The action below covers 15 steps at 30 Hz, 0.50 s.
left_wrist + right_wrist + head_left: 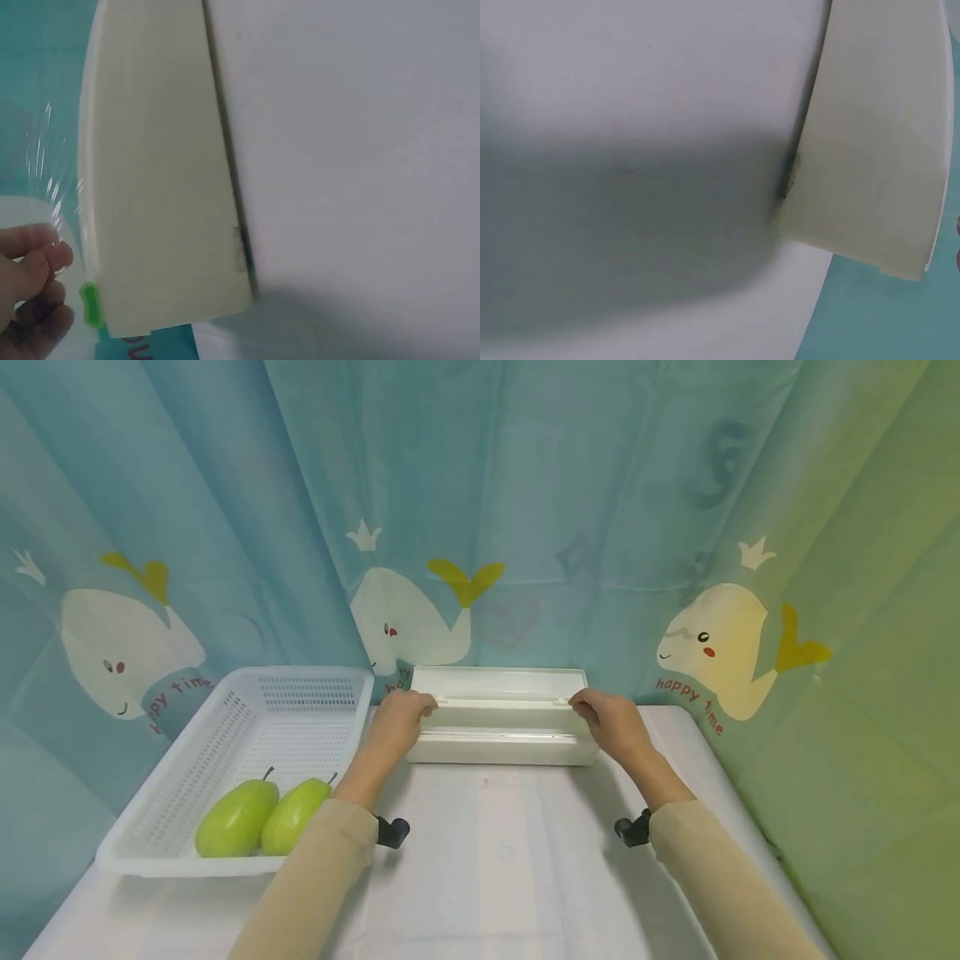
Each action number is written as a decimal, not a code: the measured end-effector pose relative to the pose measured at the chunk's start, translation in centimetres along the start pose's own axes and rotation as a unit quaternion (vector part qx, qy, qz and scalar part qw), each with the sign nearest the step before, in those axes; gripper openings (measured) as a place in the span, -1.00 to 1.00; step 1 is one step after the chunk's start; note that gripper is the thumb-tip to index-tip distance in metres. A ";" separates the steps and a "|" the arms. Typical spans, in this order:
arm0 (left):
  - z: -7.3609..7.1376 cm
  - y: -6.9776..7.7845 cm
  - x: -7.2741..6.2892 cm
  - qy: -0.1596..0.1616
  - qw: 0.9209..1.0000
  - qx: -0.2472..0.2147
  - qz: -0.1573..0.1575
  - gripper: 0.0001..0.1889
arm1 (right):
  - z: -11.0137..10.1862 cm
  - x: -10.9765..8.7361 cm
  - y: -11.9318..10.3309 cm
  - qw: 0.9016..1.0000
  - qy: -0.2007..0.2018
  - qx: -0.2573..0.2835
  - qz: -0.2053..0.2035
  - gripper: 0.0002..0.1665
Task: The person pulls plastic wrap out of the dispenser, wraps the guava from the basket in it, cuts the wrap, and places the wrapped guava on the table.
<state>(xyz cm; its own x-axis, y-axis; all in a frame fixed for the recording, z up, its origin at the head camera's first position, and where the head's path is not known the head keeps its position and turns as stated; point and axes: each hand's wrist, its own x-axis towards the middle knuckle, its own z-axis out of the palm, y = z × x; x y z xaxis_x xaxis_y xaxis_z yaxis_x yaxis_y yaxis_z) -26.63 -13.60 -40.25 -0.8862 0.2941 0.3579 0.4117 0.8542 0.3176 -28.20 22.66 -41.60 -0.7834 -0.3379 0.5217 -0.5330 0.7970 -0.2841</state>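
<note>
A long white plastic-wrap dispenser stands at the back of the table, its lid raised behind it. My left hand is at its left end. In the left wrist view, thumb and fingers of that left hand pinch clear plastic wrap, which stretches up beside the dispenser; a green piece sits at the dispenser's end. At the right end, my right hand has its thumb and fingers pinched at the wrap's other side. The right wrist view shows the dispenser's front but not the hand.
To the left is a white perforated basket with two green pears in it, partly behind my left sleeve. A whale-print curtain hangs right behind the table and along its sides.
</note>
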 end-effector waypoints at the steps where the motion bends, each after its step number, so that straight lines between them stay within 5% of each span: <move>1: -0.1 0.0 0.0 0.001 1.000 -0.003 0.000 -0.65 | 0.0 0.1 0.1 1.000 0.003 0.002 -0.001 -0.90; 15: -1.4 0.0 0.3 0.029 0.997 -0.068 -0.014 -0.80 | -0.6 0.6 -0.1 0.997 0.023 0.063 0.036 -0.86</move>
<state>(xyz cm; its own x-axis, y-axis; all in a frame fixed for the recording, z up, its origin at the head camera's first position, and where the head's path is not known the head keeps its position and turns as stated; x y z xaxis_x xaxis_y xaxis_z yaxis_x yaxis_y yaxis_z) -26.58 -14.14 -38.92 -0.8859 0.2419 0.3958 0.4149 0.7946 0.4433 -28.42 22.66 -40.78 -0.8067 -0.2564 0.5325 -0.5145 0.7479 -0.4194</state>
